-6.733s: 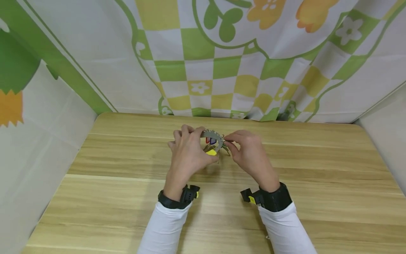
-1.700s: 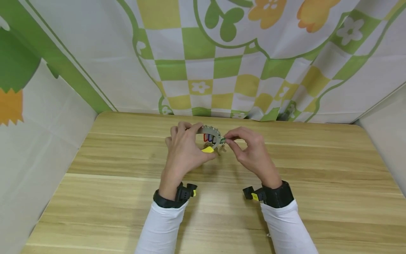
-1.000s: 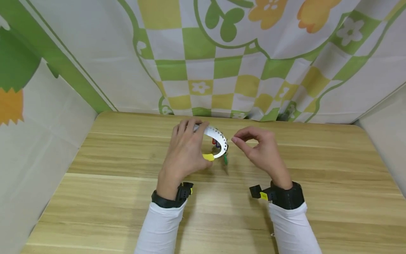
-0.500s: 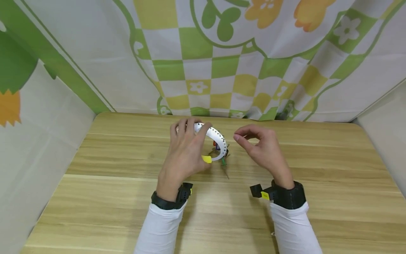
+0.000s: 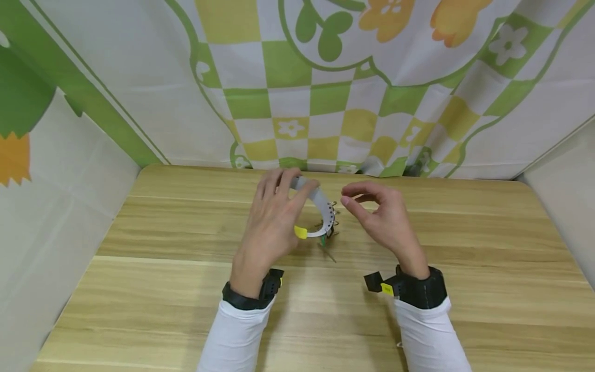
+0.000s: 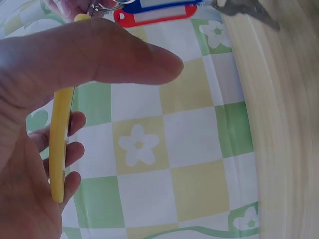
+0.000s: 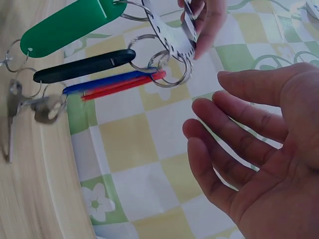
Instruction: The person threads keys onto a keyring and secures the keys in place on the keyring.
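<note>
My left hand point(image 5: 271, 222) grips a curved metal band point(image 5: 321, 201) with a row of holes along its edge and a yellow grip point(image 5: 301, 232). Wire rings threaded on the band carry a green key tag point(image 7: 75, 27), a black one point(image 7: 82, 66), a blue one point(image 7: 109, 81) and a red one point(image 7: 127, 87). Keys point(image 7: 47, 109) dangle from the tags' far ends. In the left wrist view, the yellow grip point(image 6: 60, 144) lies in the palm behind the thumb. Just right of the band, my right hand point(image 5: 386, 212) holds nothing, its fingers loosely bent.
Both hands are over a wooden table point(image 5: 162, 299). A green, yellow and white checked curtain point(image 5: 330, 98) hangs along the far edge. Another patterned sheet point(image 5: 107, 155) covers the left side. A tiny pale bit point(image 5: 399, 344) shows beside the right sleeve.
My right fingers earlier pinched the green tag's end at the band; they have let go and moved right. The tag now hangs down from the band, which the left hand has turned slightly.
</note>
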Tool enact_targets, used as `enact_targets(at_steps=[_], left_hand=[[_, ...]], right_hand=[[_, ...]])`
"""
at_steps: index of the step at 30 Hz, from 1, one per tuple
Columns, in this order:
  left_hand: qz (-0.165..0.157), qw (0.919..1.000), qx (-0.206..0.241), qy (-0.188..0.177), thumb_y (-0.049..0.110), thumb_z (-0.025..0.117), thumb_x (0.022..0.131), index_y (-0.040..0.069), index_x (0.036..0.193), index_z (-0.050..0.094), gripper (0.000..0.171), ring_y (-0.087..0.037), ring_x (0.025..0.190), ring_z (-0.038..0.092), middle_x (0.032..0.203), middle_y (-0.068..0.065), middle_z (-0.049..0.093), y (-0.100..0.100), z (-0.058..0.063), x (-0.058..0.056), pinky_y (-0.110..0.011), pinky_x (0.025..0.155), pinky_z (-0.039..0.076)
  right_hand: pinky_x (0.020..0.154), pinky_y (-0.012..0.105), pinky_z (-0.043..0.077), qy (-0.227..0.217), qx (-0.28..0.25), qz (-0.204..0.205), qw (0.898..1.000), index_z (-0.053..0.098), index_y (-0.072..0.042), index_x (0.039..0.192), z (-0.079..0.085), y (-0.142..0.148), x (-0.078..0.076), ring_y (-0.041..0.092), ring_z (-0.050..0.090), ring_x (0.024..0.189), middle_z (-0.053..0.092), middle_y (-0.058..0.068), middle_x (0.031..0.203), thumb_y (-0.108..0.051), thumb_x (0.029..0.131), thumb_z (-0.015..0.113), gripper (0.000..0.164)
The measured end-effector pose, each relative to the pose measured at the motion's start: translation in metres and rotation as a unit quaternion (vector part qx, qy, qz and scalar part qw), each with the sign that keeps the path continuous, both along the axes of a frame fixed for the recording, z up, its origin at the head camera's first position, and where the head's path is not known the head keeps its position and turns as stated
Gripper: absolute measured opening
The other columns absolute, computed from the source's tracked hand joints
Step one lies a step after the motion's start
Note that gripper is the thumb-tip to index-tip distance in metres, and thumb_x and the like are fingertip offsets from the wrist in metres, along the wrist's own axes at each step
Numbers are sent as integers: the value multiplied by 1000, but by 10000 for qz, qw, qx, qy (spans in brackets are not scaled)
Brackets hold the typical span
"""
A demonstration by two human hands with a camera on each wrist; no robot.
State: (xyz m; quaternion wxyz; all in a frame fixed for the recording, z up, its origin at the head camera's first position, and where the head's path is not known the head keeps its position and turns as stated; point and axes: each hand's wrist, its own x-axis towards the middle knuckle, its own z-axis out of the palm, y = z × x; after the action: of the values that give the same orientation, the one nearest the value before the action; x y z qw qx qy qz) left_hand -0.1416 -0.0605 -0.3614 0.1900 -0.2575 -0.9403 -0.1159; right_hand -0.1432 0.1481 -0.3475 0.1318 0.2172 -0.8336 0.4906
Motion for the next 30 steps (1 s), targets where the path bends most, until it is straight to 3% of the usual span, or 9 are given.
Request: enact_targets(at_steps=[8,12,16,20,26,30], left_hand=[[-269,9994,-211,2,10,81,45,20,131,46,94,-32,129,26,136,-10,37,5,1,-1,-39,108,2],[-473,9987,-203,-8,6,79,45,20,132,45,95,-30,129,27,136,-8,37,7,0,-1,-40,108,3],[-749,9971,-91,14,8,81,43,18,132,44,97,-28,129,27,134,-6,38,10,0,-1,-40,108,4],[-919,9958,0,52,12,82,42,15,132,43,98,-28,128,27,133,-6,39,12,-1,-1,-38,108,6],[-779,9967,158,-183,20,85,42,12,135,38,104,-28,129,26,135,-7,36,13,-2,1,-33,108,10],[-484,9969,370,-508,18,84,44,14,140,32,109,-28,128,28,139,-11,30,13,-2,2,-34,102,25]], right_hand=[[81,42,44,-159,1,126,9998,65,-1,99,2,-2,0,24,60,91,65,14,95,-7,81,65,19],[79,38,46,-599,-16,281,9978,65,-1,99,0,-3,-1,25,61,89,66,11,94,-9,82,64,18],[71,34,48,-1065,-87,432,9933,66,-5,99,-13,2,-7,21,61,87,66,5,93,-15,85,63,18],[64,34,48,-1177,-222,575,9911,66,-10,97,-25,7,-13,18,61,80,65,1,88,-21,86,62,16],[62,35,48,-1133,-320,640,9910,65,-10,92,-29,9,-15,18,60,70,63,2,81,-26,86,62,17],[66,35,48,-1224,-285,554,9905,65,-11,91,-29,9,-15,18,61,77,64,2,82,-26,86,62,16]])
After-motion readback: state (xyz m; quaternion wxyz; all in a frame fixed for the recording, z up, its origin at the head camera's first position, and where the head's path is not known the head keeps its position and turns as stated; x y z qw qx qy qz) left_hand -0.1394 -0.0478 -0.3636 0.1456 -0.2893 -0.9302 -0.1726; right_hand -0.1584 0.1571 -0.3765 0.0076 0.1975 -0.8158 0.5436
